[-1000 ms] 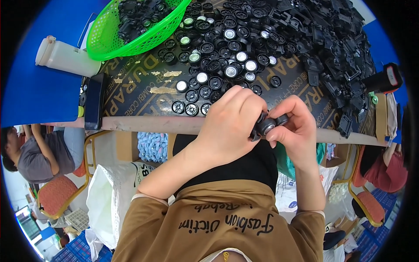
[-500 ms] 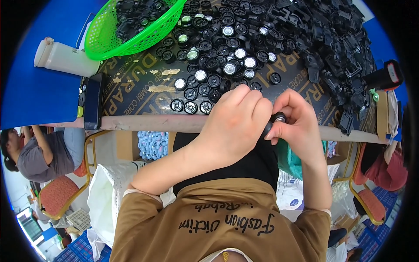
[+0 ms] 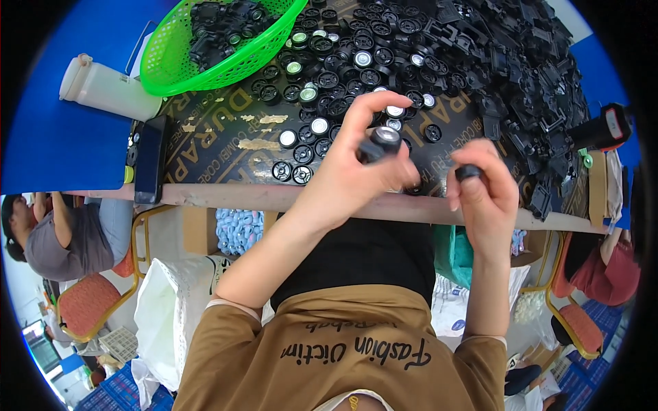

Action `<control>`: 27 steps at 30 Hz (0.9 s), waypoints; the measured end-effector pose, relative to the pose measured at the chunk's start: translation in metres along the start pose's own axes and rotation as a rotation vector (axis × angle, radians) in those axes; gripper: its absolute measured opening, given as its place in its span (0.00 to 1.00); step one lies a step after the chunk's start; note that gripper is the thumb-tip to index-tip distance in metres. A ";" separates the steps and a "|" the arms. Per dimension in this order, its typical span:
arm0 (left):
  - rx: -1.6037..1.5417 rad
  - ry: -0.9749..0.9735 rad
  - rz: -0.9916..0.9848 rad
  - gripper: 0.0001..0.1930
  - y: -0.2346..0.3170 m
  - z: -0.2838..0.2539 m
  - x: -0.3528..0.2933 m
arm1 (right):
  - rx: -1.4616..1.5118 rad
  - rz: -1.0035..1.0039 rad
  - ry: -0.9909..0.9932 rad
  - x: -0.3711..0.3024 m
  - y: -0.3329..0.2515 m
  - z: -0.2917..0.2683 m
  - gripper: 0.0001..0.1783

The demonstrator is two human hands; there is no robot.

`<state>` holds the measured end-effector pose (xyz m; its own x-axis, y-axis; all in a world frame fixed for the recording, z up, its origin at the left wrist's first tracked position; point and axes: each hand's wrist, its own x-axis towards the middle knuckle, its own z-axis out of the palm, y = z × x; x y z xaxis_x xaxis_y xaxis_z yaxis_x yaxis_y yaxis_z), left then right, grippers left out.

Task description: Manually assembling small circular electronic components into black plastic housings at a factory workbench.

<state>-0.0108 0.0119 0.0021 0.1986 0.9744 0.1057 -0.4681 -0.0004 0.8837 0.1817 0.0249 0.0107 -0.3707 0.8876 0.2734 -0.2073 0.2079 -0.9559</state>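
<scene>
My left hand is raised over the table's near edge, index finger arched and thumb smeared by motion. In it rests a black toy wheel with a silver hub; a dark piece beneath it is partly hidden. My right hand, a little apart to the right, pinches a small black round part between thumb and fingers. Its exact kind is too blurred to make out. Beyond my hands lies a heap of black toy wheels, some with silver or greenish hubs.
A green mesh basket of black toy parts stands at the far left. Beside it are a white container and a phone. Black plastic parts pile up at the right, near a black tool. Other people sit either side.
My hands have moved apart: the left has lifted and turned, showing a silver-hubbed wheel, and the right has shifted right with a black part. The view has shifted slightly.
</scene>
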 end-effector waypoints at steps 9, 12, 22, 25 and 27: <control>-0.797 0.136 -0.315 0.22 -0.005 0.027 0.009 | -0.546 -0.346 0.106 -0.018 0.006 0.050 0.16; -0.859 0.212 -0.320 0.21 -0.001 0.033 0.007 | -0.713 -0.488 0.119 -0.015 0.006 0.049 0.15; -0.661 0.211 -0.077 0.11 -0.007 0.041 -0.001 | -0.612 -0.333 0.314 -0.021 0.012 0.058 0.17; -0.590 0.225 0.063 0.06 -0.008 0.043 -0.007 | -0.661 -0.311 0.249 -0.019 0.009 0.056 0.17; -0.552 0.323 0.078 0.04 -0.010 0.046 -0.011 | -0.601 -0.305 0.206 -0.014 0.010 0.048 0.17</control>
<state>0.0310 -0.0094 0.0130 -0.0830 0.9949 -0.0579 -0.8619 -0.0425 0.5054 0.1416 -0.0055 0.0025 -0.1839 0.8008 0.5700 0.2832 0.5985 -0.7494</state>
